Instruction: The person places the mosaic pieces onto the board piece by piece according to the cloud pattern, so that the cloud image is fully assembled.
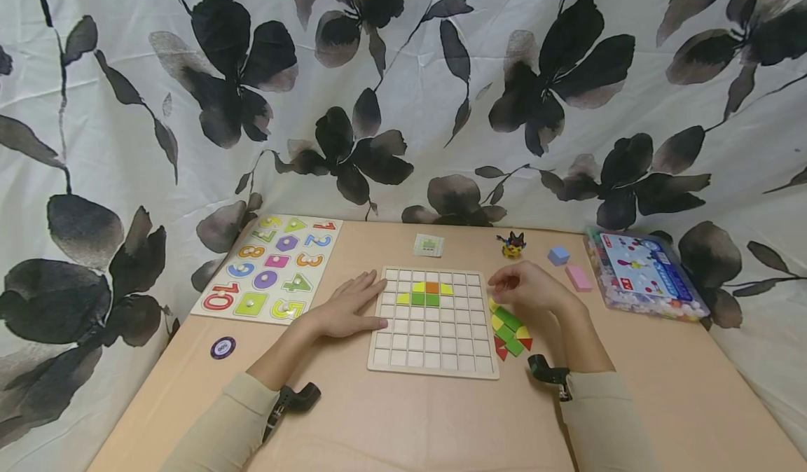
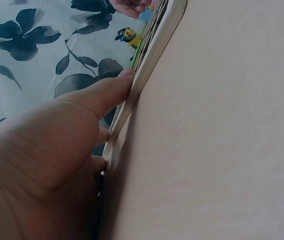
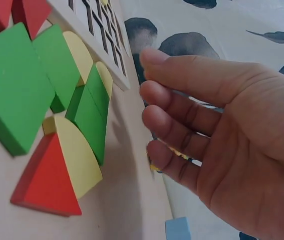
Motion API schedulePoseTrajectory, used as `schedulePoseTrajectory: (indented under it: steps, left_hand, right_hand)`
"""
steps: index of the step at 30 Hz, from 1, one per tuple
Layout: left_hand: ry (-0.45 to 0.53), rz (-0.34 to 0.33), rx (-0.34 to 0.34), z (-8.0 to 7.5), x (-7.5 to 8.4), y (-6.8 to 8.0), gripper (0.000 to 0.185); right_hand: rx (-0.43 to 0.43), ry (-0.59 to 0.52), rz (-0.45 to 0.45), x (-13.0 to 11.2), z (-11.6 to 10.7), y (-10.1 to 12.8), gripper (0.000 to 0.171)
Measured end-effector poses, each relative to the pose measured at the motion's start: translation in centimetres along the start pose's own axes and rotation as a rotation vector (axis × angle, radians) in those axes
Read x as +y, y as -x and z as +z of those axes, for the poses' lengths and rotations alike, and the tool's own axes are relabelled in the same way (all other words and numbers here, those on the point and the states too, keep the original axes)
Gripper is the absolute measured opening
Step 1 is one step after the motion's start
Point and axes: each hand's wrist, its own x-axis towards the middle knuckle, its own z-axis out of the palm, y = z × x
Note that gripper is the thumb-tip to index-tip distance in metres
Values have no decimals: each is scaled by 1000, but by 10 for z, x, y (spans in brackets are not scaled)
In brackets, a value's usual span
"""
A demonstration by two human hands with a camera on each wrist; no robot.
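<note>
- Pale wood-toned table (image 1: 410, 423) out front, white cloth printed with dark grey flowers (image 1: 356, 157) hanging behind, and centre stage a pale wooden gridded board (image 1: 435, 339), lying flat.
- Left hand (image 1: 348, 309) on anchor duty at the board's left edge: fingers spread, nearly straight, resting on the wood, no block in the grip. Light pressure should be enough to stop it sliding.
- Right hand (image 1: 526, 286) hovers by the board's right edge, grip narrow, fingers loosely curled, no block to be seen in it.
- Bunched near it, just beside the board: green square blocks (image 3: 16, 87), yellow quarter-round blocks (image 3: 79, 155), red triangular blocks (image 3: 46, 180). Pinching one by its sides looks the cleanest lift; sweeping fingers could scatter the rest.
- On the grid, an orange square block (image 1: 431, 288) sits between two yellow pieces (image 1: 447, 290), with two green pieces (image 1: 417, 301) in the next row. Best turn any curved block before lowering it, square to its cell, clear of neighbours.
</note>
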Motion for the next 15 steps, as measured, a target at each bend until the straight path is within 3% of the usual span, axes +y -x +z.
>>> schedulePoseTrajectory:
  steps: [15]
  left_hand:
    - [4,5,0,0,0,1,92]
  right_hand:
    - [-151,-4,104,15,-2,3,24]
